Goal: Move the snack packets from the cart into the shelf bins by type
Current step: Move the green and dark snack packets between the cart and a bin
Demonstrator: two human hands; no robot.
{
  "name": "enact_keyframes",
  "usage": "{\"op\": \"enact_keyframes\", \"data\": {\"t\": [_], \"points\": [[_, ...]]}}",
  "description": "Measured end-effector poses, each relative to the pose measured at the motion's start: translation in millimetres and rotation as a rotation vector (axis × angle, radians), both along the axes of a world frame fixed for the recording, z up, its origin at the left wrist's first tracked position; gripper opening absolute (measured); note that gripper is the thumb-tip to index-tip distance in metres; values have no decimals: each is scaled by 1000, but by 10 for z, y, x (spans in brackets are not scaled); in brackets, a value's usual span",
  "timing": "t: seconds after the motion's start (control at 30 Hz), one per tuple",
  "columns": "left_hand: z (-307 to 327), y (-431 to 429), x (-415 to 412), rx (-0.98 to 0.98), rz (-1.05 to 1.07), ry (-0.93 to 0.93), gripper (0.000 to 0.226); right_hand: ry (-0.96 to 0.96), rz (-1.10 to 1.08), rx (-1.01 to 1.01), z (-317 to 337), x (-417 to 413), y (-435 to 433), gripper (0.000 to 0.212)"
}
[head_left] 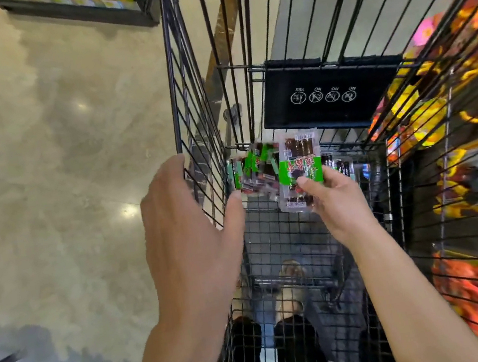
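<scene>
I look down into a black wire cart (191, 119). My right hand (337, 206) pinches a clear snack packet with a green label (299, 168), held upright above the cart floor. More green-label packets (256, 169) lie in a heap at the far end of the cart floor, with a few dark ones (339, 165) to the right of the held packet. My left hand (187, 235) hovers at the cart's left wall with fingers relaxed, its fingertips by the top rail and its thumb inside near the heap; it holds nothing.
A black child-seat flap with warning icons (330, 92) hangs at the cart's far end. Shelves of orange and yellow snack bags (455, 123) stand close beyond the cart's right wall. Another shelf (87, 2) is at the top left across the marble floor (55, 146).
</scene>
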State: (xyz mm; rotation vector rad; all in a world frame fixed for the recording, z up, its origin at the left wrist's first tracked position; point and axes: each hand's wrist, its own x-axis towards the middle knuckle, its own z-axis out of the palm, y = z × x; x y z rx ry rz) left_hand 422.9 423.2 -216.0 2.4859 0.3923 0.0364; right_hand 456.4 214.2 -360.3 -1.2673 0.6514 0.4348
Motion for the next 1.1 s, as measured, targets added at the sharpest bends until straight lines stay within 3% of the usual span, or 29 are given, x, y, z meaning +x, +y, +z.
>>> {"op": "enact_keyframes", "data": {"t": [0.07,0.13,0.3,0.53,0.6,0.67,0.77,0.83,0.97,1.1], "points": [[91,-218,-58,-8,-66,-151,63,-31,22,48,95,-97,-81,28],[43,-430,-33,-81,-121,-168,60,-75,35,78,173,-182,-129,30],[-478,-786,205,-505,16,265,64,-118,2,123,220,-317,-203,44],[-1271,-824,230,-914,224,515,19,-123,130,7,-25,-384,-162,24],[-1396,-791,194,-1014,314,524,14,-60,139,-94,-180,-302,-257,16],[-1501,-747,161,-1082,408,537,18,17,112,-331,-407,-142,-366,17],[-1638,-697,108,-1139,529,530,22,107,121,-627,-727,178,-416,52],[-1712,-674,77,-1169,582,503,18,155,224,-722,-914,385,-356,69],[-1804,-654,9,-1194,605,479,15,208,491,-797,-1123,541,-129,84],[-1857,-660,-19,-1211,600,470,18,118,536,-973,-1169,458,-12,76]]}}
